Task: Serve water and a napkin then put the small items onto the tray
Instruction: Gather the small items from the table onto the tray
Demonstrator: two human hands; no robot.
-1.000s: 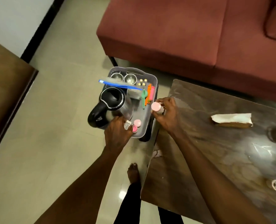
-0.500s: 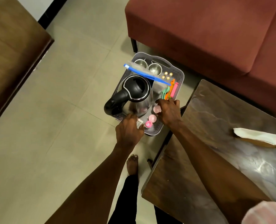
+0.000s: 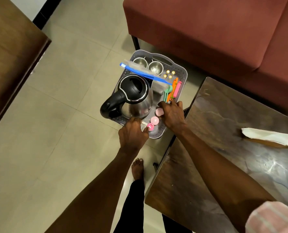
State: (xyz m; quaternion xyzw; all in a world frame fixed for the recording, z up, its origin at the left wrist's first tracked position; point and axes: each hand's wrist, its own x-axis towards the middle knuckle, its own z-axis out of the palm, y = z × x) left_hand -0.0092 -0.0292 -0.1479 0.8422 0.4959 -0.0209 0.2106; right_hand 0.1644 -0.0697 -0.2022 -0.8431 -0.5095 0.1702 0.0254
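A grey perforated tray [image 3: 182, 74] sits low beside the table and carries a steel and black kettle [image 3: 134, 96]. My right hand [image 3: 172, 115] reaches onto the tray's near right part, its fingertips pinching a pale pink round cap [image 3: 159, 112] next to the kettle. Two more pink round pieces [image 3: 154, 120] lie just in front of it. At the tray's near edge, my left hand [image 3: 133, 135] pinches a small white packet [image 3: 143, 126]. A white napkin [image 3: 266, 136] lies on the dark table [image 3: 207, 148].
Two steel cups [image 3: 155, 67], a blue-edged clear bag [image 3: 145, 73], several small yellow pieces [image 3: 170, 74] and coloured plastic clips [image 3: 173, 89] fill the tray's far half. A red sofa [image 3: 207, 31] stands behind, a wooden cabinet [image 3: 10, 56] to the left. My bare foot [image 3: 137, 169] is on the tiled floor.
My right hand has carried the pink cap from above the table's corner down onto the tray beside the kettle. My left hand stays at the tray's near edge with the packet.
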